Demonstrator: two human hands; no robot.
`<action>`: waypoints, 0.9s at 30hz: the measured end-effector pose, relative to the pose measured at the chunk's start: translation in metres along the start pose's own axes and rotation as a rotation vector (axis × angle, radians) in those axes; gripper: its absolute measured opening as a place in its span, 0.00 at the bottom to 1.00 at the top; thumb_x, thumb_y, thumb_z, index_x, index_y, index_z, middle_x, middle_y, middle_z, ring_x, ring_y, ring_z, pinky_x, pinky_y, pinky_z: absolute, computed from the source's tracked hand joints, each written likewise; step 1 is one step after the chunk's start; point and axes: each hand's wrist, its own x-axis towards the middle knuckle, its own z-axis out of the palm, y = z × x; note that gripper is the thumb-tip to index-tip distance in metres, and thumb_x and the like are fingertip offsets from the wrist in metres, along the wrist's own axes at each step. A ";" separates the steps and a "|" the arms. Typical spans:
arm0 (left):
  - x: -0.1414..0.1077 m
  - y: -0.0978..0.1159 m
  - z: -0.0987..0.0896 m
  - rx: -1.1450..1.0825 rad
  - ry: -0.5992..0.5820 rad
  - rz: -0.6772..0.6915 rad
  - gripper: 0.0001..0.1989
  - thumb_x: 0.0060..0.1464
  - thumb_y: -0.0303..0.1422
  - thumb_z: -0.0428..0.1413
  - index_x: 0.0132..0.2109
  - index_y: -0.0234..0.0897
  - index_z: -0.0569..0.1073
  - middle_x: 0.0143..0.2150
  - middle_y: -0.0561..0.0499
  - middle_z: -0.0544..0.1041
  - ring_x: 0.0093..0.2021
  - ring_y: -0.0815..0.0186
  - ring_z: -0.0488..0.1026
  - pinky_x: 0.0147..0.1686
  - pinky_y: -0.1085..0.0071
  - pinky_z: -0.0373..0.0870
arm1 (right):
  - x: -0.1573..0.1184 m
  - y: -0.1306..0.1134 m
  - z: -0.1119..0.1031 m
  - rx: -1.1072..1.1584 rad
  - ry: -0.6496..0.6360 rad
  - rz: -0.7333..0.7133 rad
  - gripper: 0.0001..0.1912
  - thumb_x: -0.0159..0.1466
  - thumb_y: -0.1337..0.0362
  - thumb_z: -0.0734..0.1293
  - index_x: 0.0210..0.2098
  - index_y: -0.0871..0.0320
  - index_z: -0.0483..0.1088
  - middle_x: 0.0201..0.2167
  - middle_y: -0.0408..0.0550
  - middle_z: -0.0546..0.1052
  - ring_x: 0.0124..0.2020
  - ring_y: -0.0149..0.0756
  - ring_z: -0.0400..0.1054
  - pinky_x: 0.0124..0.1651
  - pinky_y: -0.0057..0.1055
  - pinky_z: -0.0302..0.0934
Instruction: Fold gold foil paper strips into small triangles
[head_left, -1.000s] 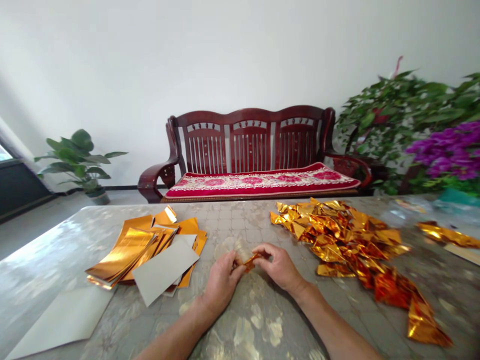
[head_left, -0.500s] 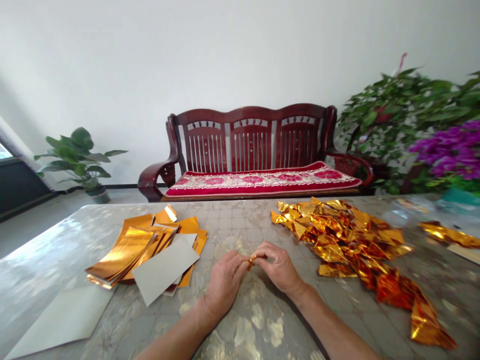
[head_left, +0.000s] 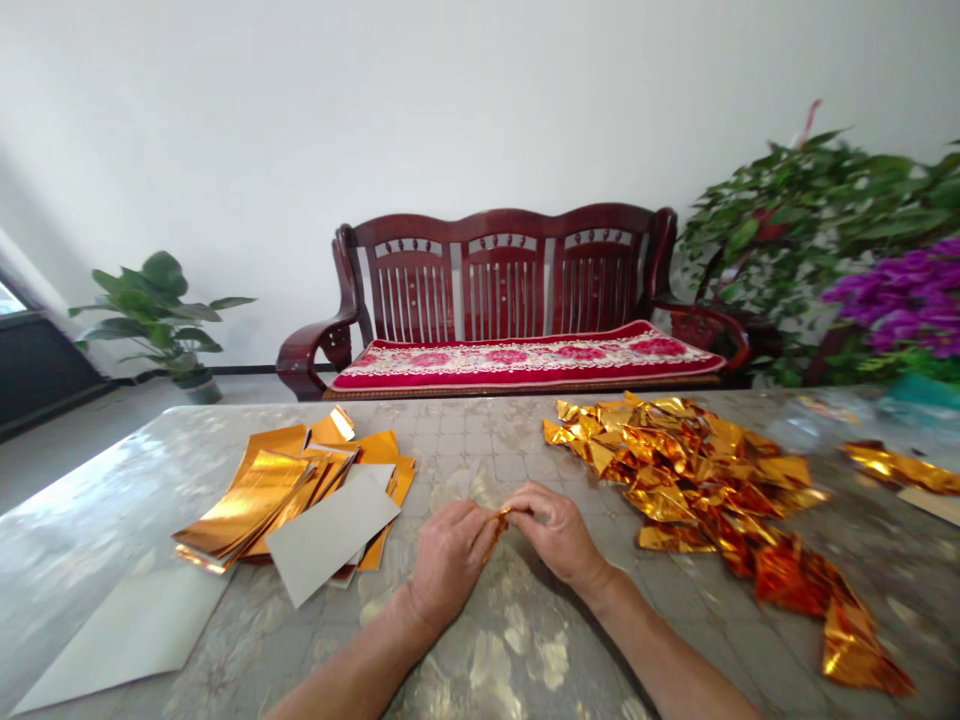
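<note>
Both forearms reach forward, the left hand (head_left: pixel 450 560) and right hand (head_left: pixel 555 535) close together over the counter (head_left: pixel 465 440), pinching a small strip of gold foil (head_left: pixel 498 522) between their fingertips; crumpled foil pieces (head_left: pixel 697 480) lie just right of the right hand.

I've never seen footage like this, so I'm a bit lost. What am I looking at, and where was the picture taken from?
There is no machine here, only a person's two bare hands. The picture comes from a camera worn on the person's head, looking forward and down, so the arms reach in from the bottom edge. The left hand and the right hand meet in the middle, pinching a small strip of gold foil between them. On the patterned table lie a stack of gold foil sheets, with a grey card partly over it, and to the right a heap of creased gold foil. Behind the table stands a dark red wooden bench.
</note>
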 end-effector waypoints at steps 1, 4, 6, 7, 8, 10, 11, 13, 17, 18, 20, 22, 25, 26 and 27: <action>0.000 0.000 0.000 0.006 0.010 0.005 0.18 0.68 0.35 0.45 0.35 0.40 0.78 0.29 0.51 0.74 0.32 0.68 0.71 0.35 0.72 0.64 | 0.000 -0.001 0.000 0.004 0.003 0.002 0.06 0.62 0.66 0.68 0.30 0.55 0.77 0.29 0.45 0.77 0.32 0.34 0.71 0.39 0.30 0.66; -0.001 -0.001 -0.001 0.017 0.016 0.022 0.19 0.68 0.35 0.45 0.35 0.39 0.77 0.29 0.50 0.74 0.32 0.67 0.71 0.35 0.72 0.63 | 0.000 -0.004 0.000 0.009 0.002 0.000 0.03 0.60 0.64 0.70 0.30 0.56 0.77 0.29 0.45 0.77 0.32 0.34 0.71 0.37 0.29 0.65; -0.001 -0.001 -0.002 0.035 0.014 0.039 0.18 0.68 0.35 0.45 0.35 0.39 0.77 0.29 0.50 0.74 0.32 0.67 0.70 0.35 0.72 0.63 | -0.001 -0.006 0.000 0.013 0.005 -0.005 0.03 0.60 0.64 0.70 0.30 0.56 0.77 0.28 0.45 0.76 0.31 0.34 0.70 0.35 0.28 0.64; -0.002 0.000 -0.002 0.043 0.013 0.050 0.18 0.68 0.35 0.45 0.35 0.39 0.77 0.29 0.50 0.74 0.32 0.67 0.70 0.34 0.72 0.63 | -0.001 -0.007 0.000 0.016 0.011 -0.009 0.04 0.61 0.64 0.70 0.29 0.56 0.76 0.27 0.45 0.76 0.31 0.33 0.70 0.35 0.28 0.64; -0.002 -0.001 -0.002 0.049 0.014 0.059 0.18 0.68 0.35 0.45 0.35 0.40 0.77 0.29 0.50 0.74 0.32 0.67 0.70 0.35 0.72 0.63 | -0.001 -0.008 0.000 0.017 0.019 -0.012 0.06 0.62 0.64 0.69 0.29 0.56 0.76 0.27 0.45 0.76 0.31 0.33 0.70 0.36 0.29 0.64; -0.002 -0.001 -0.001 0.047 0.009 0.072 0.19 0.68 0.35 0.45 0.35 0.40 0.77 0.29 0.50 0.73 0.32 0.67 0.70 0.35 0.72 0.63 | -0.002 -0.009 0.000 0.011 0.030 -0.014 0.08 0.63 0.65 0.68 0.27 0.56 0.75 0.27 0.45 0.75 0.31 0.34 0.70 0.37 0.29 0.64; -0.002 -0.002 -0.001 0.037 0.004 0.076 0.18 0.68 0.36 0.45 0.35 0.40 0.77 0.29 0.50 0.73 0.32 0.67 0.70 0.35 0.72 0.64 | -0.002 -0.010 0.000 0.003 0.032 -0.014 0.08 0.63 0.65 0.67 0.27 0.56 0.75 0.27 0.45 0.75 0.31 0.34 0.70 0.38 0.29 0.64; -0.002 -0.003 0.000 -0.005 -0.012 0.078 0.17 0.68 0.36 0.46 0.37 0.40 0.78 0.30 0.51 0.73 0.33 0.68 0.70 0.35 0.72 0.64 | -0.002 -0.010 0.000 -0.011 0.022 -0.015 0.09 0.64 0.66 0.66 0.27 0.56 0.74 0.27 0.44 0.75 0.32 0.34 0.70 0.37 0.29 0.63; -0.001 -0.001 0.002 -0.146 -0.015 0.027 0.12 0.65 0.32 0.50 0.38 0.40 0.78 0.31 0.52 0.74 0.33 0.70 0.71 0.35 0.75 0.65 | -0.001 -0.009 0.000 -0.007 -0.016 -0.010 0.10 0.64 0.66 0.65 0.27 0.56 0.74 0.27 0.44 0.75 0.32 0.34 0.70 0.38 0.29 0.64; -0.001 0.000 0.002 -0.174 0.000 -0.002 0.11 0.64 0.31 0.51 0.37 0.39 0.78 0.30 0.52 0.73 0.32 0.70 0.71 0.34 0.76 0.65 | -0.001 -0.007 0.000 -0.002 -0.022 -0.005 0.09 0.64 0.66 0.64 0.28 0.56 0.74 0.28 0.45 0.75 0.32 0.34 0.70 0.38 0.29 0.64; 0.001 0.001 0.003 -0.209 0.043 -0.066 0.10 0.62 0.30 0.53 0.35 0.38 0.78 0.28 0.53 0.72 0.29 0.71 0.70 0.31 0.77 0.64 | -0.001 -0.005 0.001 -0.007 0.004 0.008 0.08 0.64 0.66 0.64 0.33 0.56 0.75 0.31 0.46 0.76 0.35 0.35 0.71 0.40 0.30 0.65; 0.002 0.000 0.005 -0.221 0.087 -0.123 0.09 0.61 0.29 0.53 0.35 0.38 0.78 0.28 0.54 0.72 0.28 0.72 0.69 0.30 0.77 0.64 | -0.003 -0.003 0.002 -0.048 0.098 0.026 0.07 0.65 0.65 0.64 0.38 0.56 0.75 0.35 0.48 0.77 0.37 0.36 0.71 0.40 0.30 0.65; 0.004 -0.003 0.006 -0.201 0.153 -0.157 0.09 0.60 0.29 0.53 0.36 0.38 0.77 0.28 0.53 0.72 0.29 0.72 0.70 0.31 0.77 0.64 | -0.006 -0.006 0.006 -0.126 0.214 0.023 0.07 0.66 0.64 0.63 0.36 0.56 0.73 0.32 0.47 0.75 0.34 0.35 0.69 0.38 0.30 0.64; 0.004 -0.005 0.006 -0.188 0.177 -0.151 0.08 0.60 0.29 0.53 0.36 0.38 0.77 0.28 0.54 0.72 0.28 0.72 0.70 0.31 0.77 0.65 | -0.007 -0.007 0.008 -0.134 0.209 0.010 0.08 0.66 0.64 0.63 0.34 0.55 0.73 0.30 0.46 0.75 0.33 0.35 0.69 0.38 0.30 0.64; 0.004 -0.005 0.006 -0.174 0.201 -0.135 0.08 0.60 0.29 0.53 0.37 0.39 0.77 0.28 0.54 0.72 0.28 0.71 0.70 0.30 0.77 0.65 | -0.008 -0.009 0.011 -0.130 0.188 0.006 0.08 0.66 0.64 0.63 0.33 0.55 0.73 0.30 0.46 0.75 0.33 0.35 0.69 0.38 0.29 0.64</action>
